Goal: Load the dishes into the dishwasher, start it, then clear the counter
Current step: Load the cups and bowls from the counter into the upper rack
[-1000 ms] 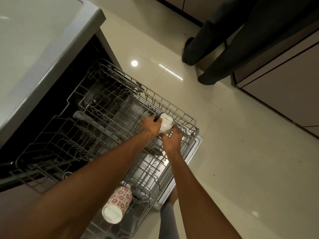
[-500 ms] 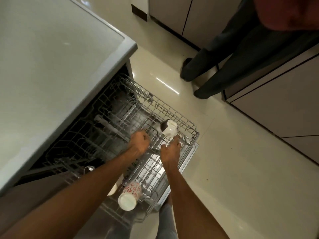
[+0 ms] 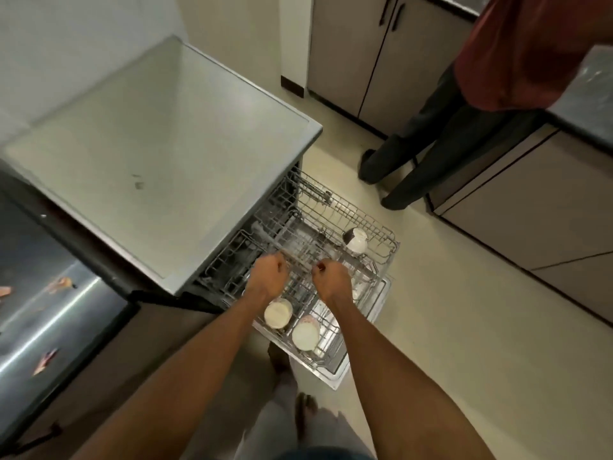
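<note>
The dishwasher stands open with its wire rack (image 3: 381,257) pulled out over the floor. A white cup with a dark side (image 3: 355,241) sits upturned at the rack's far right corner. Two more cups, a plain white one (image 3: 278,314) and one with a red pattern (image 3: 305,335), rest bottom-up at the near end. My left hand (image 3: 268,277) and my right hand (image 3: 331,281) hover side by side over the rack's middle, both curled into fists. Nothing shows inside either fist.
A grey countertop (image 3: 166,144) covers the dishwasher on the left. The lowered door (image 3: 335,376) juts toward my feet. Another person (image 3: 431,144) in dark trousers stands at the right by brown cabinets (image 3: 530,220). A shiny steel surface (image 3: 49,320) lies far left.
My hands let go of the white cup, now resting at the rack's far corner, and drew back to the rack's middle. My head rose, showing the countertop and a second near cup.
</note>
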Motion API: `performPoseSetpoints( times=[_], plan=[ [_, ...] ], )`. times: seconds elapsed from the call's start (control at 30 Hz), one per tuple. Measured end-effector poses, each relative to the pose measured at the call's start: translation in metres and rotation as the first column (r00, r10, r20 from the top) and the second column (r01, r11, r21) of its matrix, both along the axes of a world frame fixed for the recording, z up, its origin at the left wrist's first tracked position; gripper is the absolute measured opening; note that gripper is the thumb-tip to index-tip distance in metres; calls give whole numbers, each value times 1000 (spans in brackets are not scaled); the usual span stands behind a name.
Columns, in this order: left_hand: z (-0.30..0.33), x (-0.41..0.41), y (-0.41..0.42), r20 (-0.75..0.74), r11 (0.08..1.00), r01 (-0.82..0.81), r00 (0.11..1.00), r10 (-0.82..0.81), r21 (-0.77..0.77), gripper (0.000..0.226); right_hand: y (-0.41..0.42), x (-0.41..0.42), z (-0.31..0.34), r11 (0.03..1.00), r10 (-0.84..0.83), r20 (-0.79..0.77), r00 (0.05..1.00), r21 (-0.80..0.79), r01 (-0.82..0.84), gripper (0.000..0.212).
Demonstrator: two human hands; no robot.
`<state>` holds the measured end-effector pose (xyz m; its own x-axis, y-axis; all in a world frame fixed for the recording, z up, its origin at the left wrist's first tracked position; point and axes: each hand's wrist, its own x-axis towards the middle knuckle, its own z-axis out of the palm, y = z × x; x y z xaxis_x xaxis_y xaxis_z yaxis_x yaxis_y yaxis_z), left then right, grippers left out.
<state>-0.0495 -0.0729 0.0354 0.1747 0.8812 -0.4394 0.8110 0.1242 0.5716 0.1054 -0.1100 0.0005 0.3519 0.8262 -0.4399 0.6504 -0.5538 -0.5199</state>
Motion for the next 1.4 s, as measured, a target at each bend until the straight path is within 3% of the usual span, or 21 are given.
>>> performPoseSetpoints(
  times=[0.27,0.53,0.67,0.87,0.97,1.17,1.4],
  plan=[
    [35,-63,-96,37,987,-155,987,153,40,15,-59,-48,62,962,263,68,962,58,-267,22],
    [58,-129,-156,14,976,-200,980,199,83,15,-117,-110,101,836,547,140,825,-43,-547,25],
    [76,-169,-161,0,970,-195,980,197,144,18,-118,-148,113,800,597,151,788,-45,-598,22],
    [89,-252,-154,-20,951,-218,974,227,222,17,-83,-229,132,805,572,135,809,94,-585,25],
    [98,-308,-165,-100,950,-215,965,242,224,17,-67,-291,128,783,594,121,796,142,-606,23],
    [93,-419,-180,-113,901,-381,906,409,209,15,-62,-414,119,690,707,42,706,177,-701,20],
    [85,-494,-191,-77,813,-554,816,573,176,16,-50,-502,118,559,820,53,570,143,-817,24]
  ],
)
